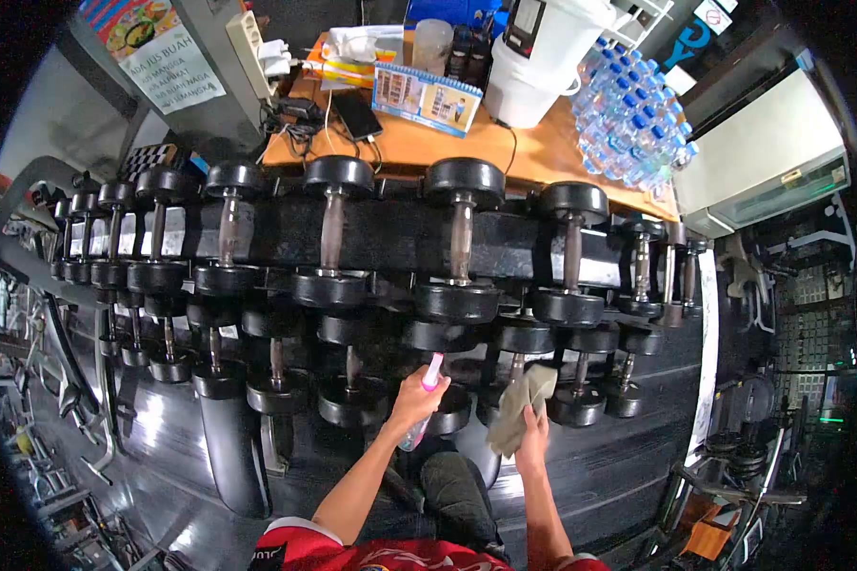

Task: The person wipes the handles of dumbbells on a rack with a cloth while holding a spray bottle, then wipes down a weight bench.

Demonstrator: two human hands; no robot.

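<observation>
Before lower dumbbells [352, 399]: left hand [418, 398] curled round spray bottle [431, 372]; right hand [533, 439] part-closed, gripping cloth [522, 411].

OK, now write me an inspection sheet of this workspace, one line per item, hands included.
Surface: dark rack with two rows of dumbbells; wooden table behind it.
Job's things: spray bottle and greyish cloth, both held over the lower row.
Clutter: phone, desk calendar, white bucket and many water bottles on the table.
Hands: left hand grips the spray bottle; right hand holds the cloth.
Cables: tangled cables beside the phone; a thin one reaches the table's front edge.
Surroundings: gym equipment on both sides; padded bench at front left.
</observation>
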